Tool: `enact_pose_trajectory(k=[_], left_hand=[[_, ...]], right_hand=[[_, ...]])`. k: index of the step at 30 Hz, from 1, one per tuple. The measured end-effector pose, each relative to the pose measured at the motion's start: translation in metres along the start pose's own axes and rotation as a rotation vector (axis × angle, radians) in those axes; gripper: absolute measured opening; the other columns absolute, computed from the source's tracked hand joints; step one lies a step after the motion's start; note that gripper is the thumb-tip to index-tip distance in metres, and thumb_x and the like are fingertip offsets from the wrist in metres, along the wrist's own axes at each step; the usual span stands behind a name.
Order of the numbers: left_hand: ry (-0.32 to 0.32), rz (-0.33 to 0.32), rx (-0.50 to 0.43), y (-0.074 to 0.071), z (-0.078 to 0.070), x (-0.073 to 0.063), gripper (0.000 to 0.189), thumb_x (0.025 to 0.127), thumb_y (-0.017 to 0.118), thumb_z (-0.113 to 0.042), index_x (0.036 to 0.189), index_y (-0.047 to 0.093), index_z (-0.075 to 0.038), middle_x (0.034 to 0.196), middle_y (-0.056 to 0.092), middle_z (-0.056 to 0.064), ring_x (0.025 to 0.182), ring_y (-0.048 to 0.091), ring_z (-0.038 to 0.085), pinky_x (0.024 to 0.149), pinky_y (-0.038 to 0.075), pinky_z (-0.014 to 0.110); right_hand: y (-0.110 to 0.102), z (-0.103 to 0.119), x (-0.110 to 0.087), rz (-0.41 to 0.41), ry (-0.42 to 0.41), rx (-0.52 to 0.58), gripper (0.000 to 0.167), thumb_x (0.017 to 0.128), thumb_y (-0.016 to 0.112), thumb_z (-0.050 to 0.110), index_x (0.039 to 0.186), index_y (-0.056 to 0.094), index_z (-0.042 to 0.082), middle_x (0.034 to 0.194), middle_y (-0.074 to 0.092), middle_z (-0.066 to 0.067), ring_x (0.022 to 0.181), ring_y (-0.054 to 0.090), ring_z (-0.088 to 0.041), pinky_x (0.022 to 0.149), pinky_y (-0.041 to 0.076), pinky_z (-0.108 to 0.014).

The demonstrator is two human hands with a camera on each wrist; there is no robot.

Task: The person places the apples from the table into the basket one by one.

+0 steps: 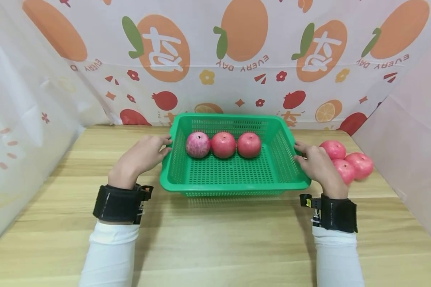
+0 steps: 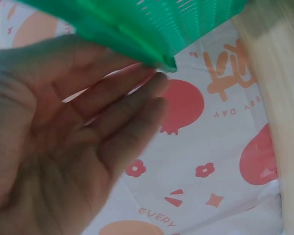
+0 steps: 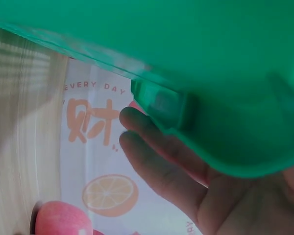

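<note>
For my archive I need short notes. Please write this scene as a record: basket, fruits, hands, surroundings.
basket: green, perforated
inner fruits: three in a row, leftmost streaked purplish, others pinkish red
outer fruits: three pinkish red, clustered right of basket
left hand: at basket's left end
right hand: at basket's right end
table: wood-grained
backdrop: white, fruit-printed

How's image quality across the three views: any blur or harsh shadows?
Head: mostly clear, with soft shadows on the table; left wrist: left hand dim and slightly soft; right wrist: basket blurred up close, right hand partly shadowed.
</note>
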State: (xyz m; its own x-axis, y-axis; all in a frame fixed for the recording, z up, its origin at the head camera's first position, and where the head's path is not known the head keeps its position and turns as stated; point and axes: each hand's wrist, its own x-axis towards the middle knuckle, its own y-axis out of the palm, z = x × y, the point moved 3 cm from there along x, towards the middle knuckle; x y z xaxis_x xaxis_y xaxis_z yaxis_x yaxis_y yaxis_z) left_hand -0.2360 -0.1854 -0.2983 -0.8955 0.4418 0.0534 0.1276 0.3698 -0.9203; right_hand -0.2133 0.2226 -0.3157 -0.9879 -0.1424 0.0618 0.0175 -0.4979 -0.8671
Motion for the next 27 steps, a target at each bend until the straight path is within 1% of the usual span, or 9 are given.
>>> enact_pose_trajectory(k=[3,6,9,12,15,17,20,23,27], left_hand=[[0.011,-0.050,0.019,-0.001,0.000,0.002,0.030,0.099,0.061,0.000,0.122,0.064,0.018,0.134,0.056,0.034,0.112,0.063,0.045,0.076,0.052,0.043],[0.023,-0.074,0.026,-0.001,0.001,0.002,0.027,0.098,0.062,0.000,0.118,0.066,0.017,0.133,0.058,0.033,0.119,0.058,0.049,0.083,0.054,0.048],[0.026,-0.077,0.025,-0.002,0.002,0.001,0.027,0.098,0.062,-0.001,0.118,0.066,0.017,0.132,0.058,0.033,0.121,0.057,0.049,0.088,0.053,0.052],[0.027,-0.072,0.021,-0.002,0.001,0.001,0.028,0.098,0.062,0.000,0.120,0.065,0.018,0.132,0.058,0.033,0.120,0.058,0.048,0.089,0.053,0.052],[0.033,-0.083,0.010,0.000,0.000,0.001,0.031,0.098,0.062,0.002,0.124,0.062,0.017,0.129,0.061,0.032,0.119,0.060,0.047,0.093,0.052,0.054],[0.040,-0.088,0.017,-0.001,-0.001,0.002,0.033,0.098,0.062,0.002,0.127,0.061,0.017,0.128,0.062,0.032,0.118,0.060,0.046,0.095,0.051,0.055],[0.040,-0.087,0.022,-0.003,-0.003,0.002,0.034,0.098,0.062,0.003,0.128,0.060,0.016,0.128,0.062,0.031,0.121,0.058,0.046,0.099,0.048,0.057],[0.028,-0.075,0.022,-0.002,-0.003,0.001,0.033,0.098,0.061,0.002,0.128,0.061,0.016,0.129,0.061,0.031,0.123,0.057,0.047,0.100,0.047,0.057],[0.020,-0.063,0.024,-0.001,-0.002,0.000,0.031,0.099,0.061,0.001,0.126,0.062,0.015,0.131,0.060,0.031,0.125,0.056,0.047,0.101,0.046,0.057]], right_hand=[[-0.002,0.000,0.000,-0.013,-0.016,0.003,0.045,0.100,0.061,0.004,0.138,0.050,-0.017,0.146,0.045,-0.031,0.119,0.057,-0.052,0.089,0.052,-0.057],[-0.003,0.000,0.000,-0.025,-0.025,-0.005,0.046,0.100,0.063,0.007,0.138,0.051,-0.016,0.146,0.046,-0.031,0.114,0.060,-0.052,0.088,0.053,-0.057],[-0.002,0.000,0.001,-0.031,-0.028,-0.008,0.047,0.099,0.064,0.008,0.138,0.051,-0.016,0.145,0.047,-0.031,0.107,0.063,-0.049,0.085,0.056,-0.055],[-0.003,-0.002,-0.001,-0.032,-0.019,0.020,0.048,0.100,0.063,0.007,0.140,0.049,-0.016,0.141,0.049,-0.033,0.109,0.064,-0.050,0.084,0.056,-0.054],[-0.007,-0.005,-0.001,-0.044,-0.011,0.025,0.049,0.101,0.061,0.008,0.141,0.047,-0.016,0.137,0.052,-0.036,0.114,0.060,-0.053,0.086,0.054,-0.056],[-0.010,-0.007,-0.003,-0.061,-0.003,0.026,0.049,0.102,0.059,0.010,0.142,0.046,-0.016,0.135,0.053,-0.036,0.114,0.060,-0.053,0.088,0.053,-0.058],[-0.014,-0.011,-0.004,-0.075,0.011,0.023,0.049,0.103,0.057,0.012,0.142,0.046,-0.016,0.131,0.056,-0.036,0.113,0.061,-0.052,0.089,0.052,-0.061],[-0.016,-0.015,-0.006,-0.084,0.025,0.031,0.049,0.103,0.057,0.012,0.142,0.046,-0.015,0.131,0.056,-0.037,0.114,0.060,-0.052,0.091,0.050,-0.062],[-0.018,-0.020,-0.009,-0.145,0.031,0.001,0.046,0.102,0.059,0.012,0.139,0.050,-0.014,0.130,0.056,-0.038,0.115,0.058,-0.053,0.095,0.047,-0.065]])
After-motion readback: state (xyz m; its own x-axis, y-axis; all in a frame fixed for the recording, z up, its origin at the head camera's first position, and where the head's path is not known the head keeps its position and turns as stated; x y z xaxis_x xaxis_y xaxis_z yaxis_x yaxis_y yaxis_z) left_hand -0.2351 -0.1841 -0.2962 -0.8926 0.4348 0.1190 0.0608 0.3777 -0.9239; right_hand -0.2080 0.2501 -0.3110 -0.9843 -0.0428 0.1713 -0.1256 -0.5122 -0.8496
